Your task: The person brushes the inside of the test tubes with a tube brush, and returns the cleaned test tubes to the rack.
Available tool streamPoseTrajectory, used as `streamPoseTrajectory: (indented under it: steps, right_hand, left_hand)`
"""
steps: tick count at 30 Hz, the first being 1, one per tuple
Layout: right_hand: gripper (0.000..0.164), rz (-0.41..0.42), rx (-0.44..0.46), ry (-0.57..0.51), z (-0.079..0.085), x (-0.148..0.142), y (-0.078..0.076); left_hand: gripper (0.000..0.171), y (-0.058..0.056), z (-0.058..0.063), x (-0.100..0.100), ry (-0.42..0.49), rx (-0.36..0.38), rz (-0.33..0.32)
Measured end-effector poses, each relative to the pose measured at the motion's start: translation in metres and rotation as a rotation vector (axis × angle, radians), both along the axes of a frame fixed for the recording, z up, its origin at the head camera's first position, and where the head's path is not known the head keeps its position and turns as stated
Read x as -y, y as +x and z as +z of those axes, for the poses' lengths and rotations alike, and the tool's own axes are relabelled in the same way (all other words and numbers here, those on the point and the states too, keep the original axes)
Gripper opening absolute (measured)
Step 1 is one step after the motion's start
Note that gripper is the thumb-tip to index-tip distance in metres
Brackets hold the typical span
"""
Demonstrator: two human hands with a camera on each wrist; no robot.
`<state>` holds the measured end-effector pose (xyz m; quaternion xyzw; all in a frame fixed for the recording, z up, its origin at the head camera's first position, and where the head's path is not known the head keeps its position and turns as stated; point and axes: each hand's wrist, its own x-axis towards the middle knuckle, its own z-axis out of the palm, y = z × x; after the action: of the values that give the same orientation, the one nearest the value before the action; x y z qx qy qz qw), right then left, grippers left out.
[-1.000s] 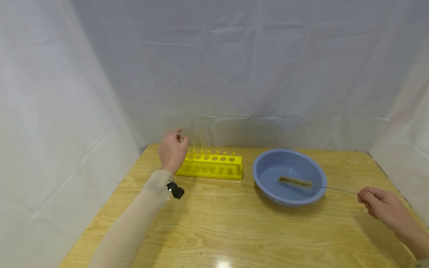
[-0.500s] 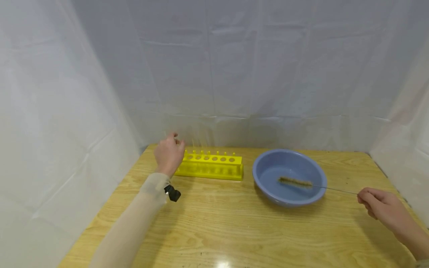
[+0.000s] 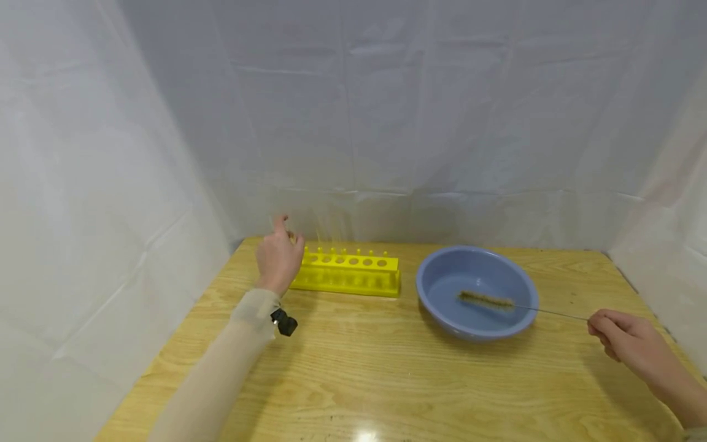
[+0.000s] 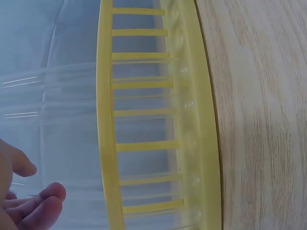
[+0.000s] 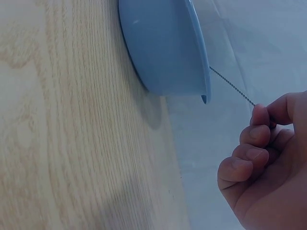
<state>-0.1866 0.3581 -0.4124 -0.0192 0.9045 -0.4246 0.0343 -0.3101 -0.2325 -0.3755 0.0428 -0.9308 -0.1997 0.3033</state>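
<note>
A yellow test tube rack [image 3: 348,286] stands toward the back of the table, with clear test tubes [image 4: 48,90] upright in it. At its left end is my left hand [image 3: 278,255], index finger extended and thumb apart from the fingers. In the left wrist view those fingertips [image 4: 52,211] lie beside the faint top of a tube, and no grip on it shows. My right hand [image 3: 632,342] pinches the twisted wire handle of a test tube brush [image 3: 486,300] between thumb and index finger. The brush's brown bristles hang over the blue basin [image 3: 475,334].
A wooden table [image 3: 386,368] carries the rack and the basin. White sheeting [image 3: 381,123] rises behind and along both sides. A black device [image 3: 284,322] is strapped to the left wrist.
My left hand has shifted slightly left and its fingers have spread, the index finger straightening. The right hand and the brush have stayed nearly still.
</note>
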Motion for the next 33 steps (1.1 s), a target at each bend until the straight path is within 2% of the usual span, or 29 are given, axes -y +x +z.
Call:
streamPoseTrajectory:
  steps: [9,16,21,23,28,30,33]
  right_hand:
    - [0.052,-0.002,0.009,0.003,0.002,0.0,0.001]
    - [0.051,0.015,-0.017,0.001,0.003,0.001,0.0]
    - [0.051,0.019,-0.013,-0.003,0.004,0.002,0.0]
    - [0.051,0.02,-0.01,-0.007,0.005,0.002,0.0]
    - [0.05,0.018,-0.012,-0.016,0.006,0.002,0.0]
    - [0.049,0.016,-0.009,-0.021,0.006,0.003,0.0]
    - [0.05,0.012,-0.003,-0.026,0.006,0.003,0.0]
  left_hand:
    - [0.053,0.003,0.006,0.0,0.016,-0.084,-0.052]
    - [0.051,0.009,0.012,-0.001,0.074,-0.134,-0.071]
    - [0.041,0.015,0.012,0.002,0.097,-0.211,-0.099]
    - [0.034,0.016,0.01,0.003,0.071,-0.256,-0.109]
    - [0.023,0.022,0.01,-0.004,0.01,-0.354,-0.193]
    - [0.022,0.024,0.012,-0.009,0.032,-0.355,-0.243]
    - [0.026,0.026,0.013,-0.017,0.115,-0.308,-0.296]
